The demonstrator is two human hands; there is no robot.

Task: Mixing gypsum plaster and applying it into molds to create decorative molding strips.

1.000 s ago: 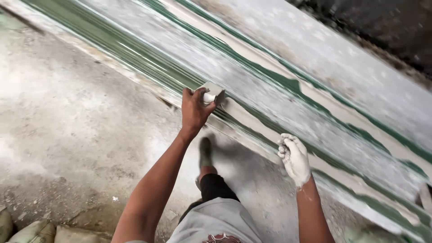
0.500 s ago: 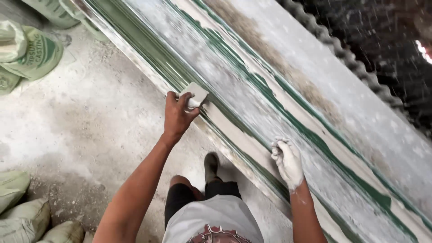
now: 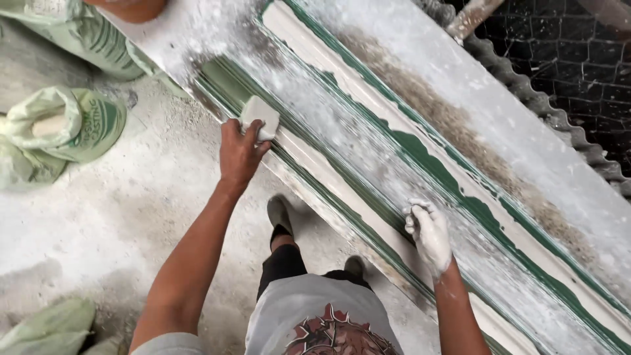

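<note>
– Dusty concrete floor [image 3: 98,217], long green-and-white moulding [image 3: 407,164].
– Your left hand [image 3: 240,152] has slid its pale sanding block [image 3: 259,117] farther left; your powder-white right hand [image 3: 428,233] rests flat, fingers loosely spread, on the moulding.

Long ribbed green moulding [image 3: 420,177], plaster-dusted, runs diagonally from upper left to lower right.
Left hand [image 3: 240,151]: at the moulding's near edge toward its upper-left end, fingers closed round a small pale sanding block [image 3: 260,117] pressed to the surface.
Right hand [image 3: 430,233]: white with dust, resting flat on the moulding's ribs, well down its length from the block.
Green sacks [image 3: 62,125]: on the concrete floor [image 3: 98,223], left of the moulding.
Corrugated sheet [image 3: 552,108]: along the moulding's far side.
</note>
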